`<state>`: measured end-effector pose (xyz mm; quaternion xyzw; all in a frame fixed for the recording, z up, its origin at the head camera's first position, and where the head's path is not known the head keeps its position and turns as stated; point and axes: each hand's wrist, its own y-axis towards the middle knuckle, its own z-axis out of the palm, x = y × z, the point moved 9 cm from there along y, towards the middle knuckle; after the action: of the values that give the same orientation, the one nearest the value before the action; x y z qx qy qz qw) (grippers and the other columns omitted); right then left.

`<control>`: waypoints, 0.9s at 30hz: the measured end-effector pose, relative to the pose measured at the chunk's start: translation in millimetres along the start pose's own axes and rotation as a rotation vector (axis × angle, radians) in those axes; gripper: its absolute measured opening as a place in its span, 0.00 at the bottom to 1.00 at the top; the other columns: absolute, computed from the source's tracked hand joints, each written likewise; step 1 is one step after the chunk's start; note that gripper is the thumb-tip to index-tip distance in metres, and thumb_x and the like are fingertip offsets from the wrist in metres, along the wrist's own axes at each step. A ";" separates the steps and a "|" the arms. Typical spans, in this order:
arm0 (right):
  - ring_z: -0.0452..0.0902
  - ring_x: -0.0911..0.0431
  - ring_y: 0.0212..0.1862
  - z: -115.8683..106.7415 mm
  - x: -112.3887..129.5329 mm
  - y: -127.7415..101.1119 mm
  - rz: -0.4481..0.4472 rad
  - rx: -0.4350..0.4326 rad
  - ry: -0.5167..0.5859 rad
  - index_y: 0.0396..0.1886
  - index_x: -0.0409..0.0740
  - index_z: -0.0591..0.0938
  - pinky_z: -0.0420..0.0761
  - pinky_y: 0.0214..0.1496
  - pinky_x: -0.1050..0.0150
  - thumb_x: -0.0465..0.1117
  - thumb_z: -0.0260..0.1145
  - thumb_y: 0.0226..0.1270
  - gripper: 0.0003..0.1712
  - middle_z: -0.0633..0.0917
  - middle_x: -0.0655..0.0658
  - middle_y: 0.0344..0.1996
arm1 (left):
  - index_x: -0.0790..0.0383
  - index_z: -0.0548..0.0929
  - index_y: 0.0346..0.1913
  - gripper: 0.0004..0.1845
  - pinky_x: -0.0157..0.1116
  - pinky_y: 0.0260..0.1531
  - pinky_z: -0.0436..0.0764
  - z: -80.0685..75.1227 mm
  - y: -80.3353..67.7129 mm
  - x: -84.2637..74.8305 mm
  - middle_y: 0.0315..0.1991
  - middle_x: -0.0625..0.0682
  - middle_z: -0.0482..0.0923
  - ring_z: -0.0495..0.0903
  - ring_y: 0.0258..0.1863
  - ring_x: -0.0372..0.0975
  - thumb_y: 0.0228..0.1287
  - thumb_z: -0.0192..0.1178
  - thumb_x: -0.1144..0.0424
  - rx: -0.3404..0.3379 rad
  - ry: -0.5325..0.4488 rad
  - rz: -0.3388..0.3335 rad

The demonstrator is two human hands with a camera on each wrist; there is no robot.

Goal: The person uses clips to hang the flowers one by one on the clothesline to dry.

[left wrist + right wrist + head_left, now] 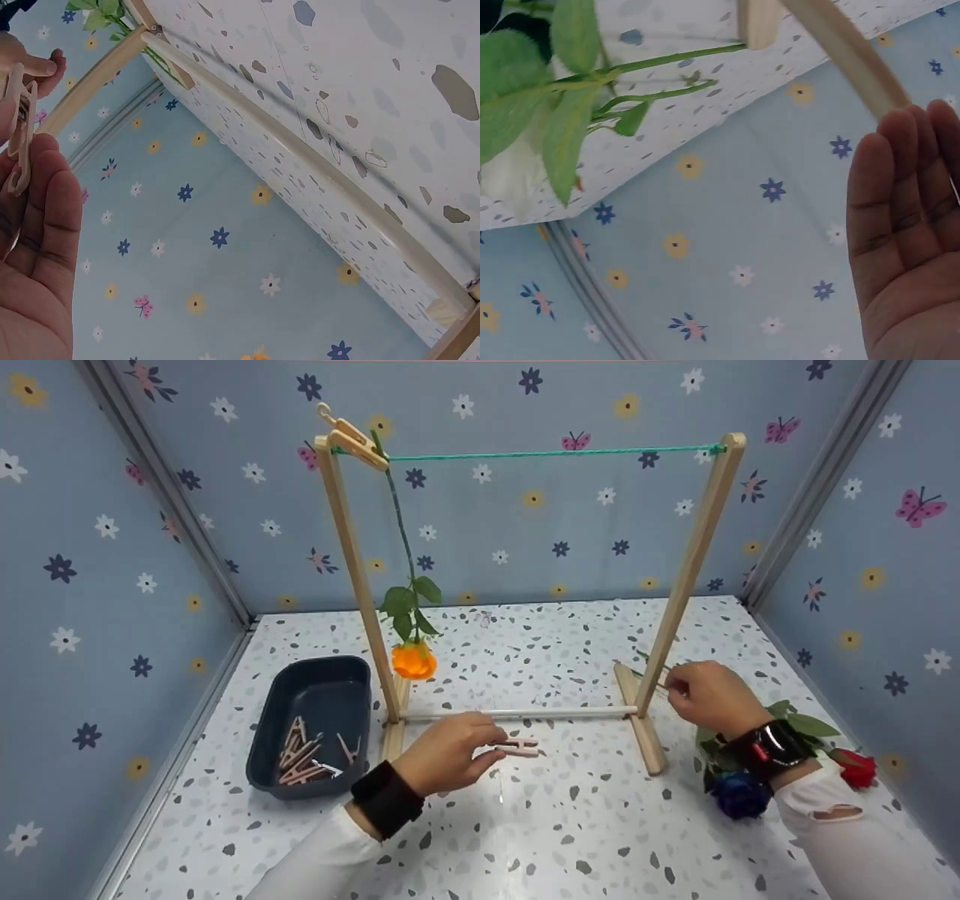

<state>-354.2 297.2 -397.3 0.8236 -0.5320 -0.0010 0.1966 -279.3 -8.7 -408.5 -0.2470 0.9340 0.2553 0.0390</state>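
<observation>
- One pink clothespin is pinched at its end between the thumb and fingertips of the left hand, held just above the speckled tabletop in front of the rack's low crossbar.
- The right hand has its fingers curled at the foot of the rack's right post, by some green stems; whether it pinches a stem cannot be told, and the right wrist view shows its fingers straight and side by side.
- Behind that wrist lie a blue rose and a red rose with leaves, on the tabletop.
- An orange rose hangs head down by the left post, its stem clipped by another clothespin to the green cord strung between the post tops.
- A dark blue tray holding more clothespins sits left of the rack.
</observation>
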 end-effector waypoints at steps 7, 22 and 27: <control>0.73 0.53 0.26 30.3 -48.1 10.0 0.182 0.114 0.010 0.41 0.36 0.78 0.71 0.29 0.56 0.35 0.55 0.55 0.14 0.79 0.43 0.28 | 0.53 0.80 0.36 0.06 0.30 0.33 0.73 -2.4 -1.8 -2.3 0.31 0.42 0.75 0.73 0.31 0.31 0.57 0.58 0.57 -0.014 -0.001 0.013; 0.75 0.44 0.31 96.8 -97.7 7.8 0.300 0.244 0.019 0.40 0.28 0.74 0.72 0.33 0.49 0.39 0.55 0.62 0.15 0.78 0.33 0.32 | 0.52 0.81 0.38 0.07 0.29 0.31 0.72 -4.3 -4.8 -1.4 0.31 0.41 0.74 0.71 0.30 0.30 0.57 0.58 0.57 -0.004 -0.003 -0.003; 0.71 0.51 0.24 101.4 -101.1 3.4 0.348 0.275 0.020 0.33 0.34 0.74 0.69 0.25 0.56 0.41 0.53 0.63 0.12 0.76 0.41 0.24 | 0.52 0.81 0.36 0.05 0.29 0.29 0.71 -6.3 -5.2 -1.4 0.29 0.41 0.74 0.70 0.29 0.29 0.57 0.58 0.58 -0.018 -0.008 0.007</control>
<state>-422.4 351.9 -510.7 0.7385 -0.6591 0.1137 0.0852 -275.1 -15.1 -405.1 -0.2431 0.9323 0.2648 0.0398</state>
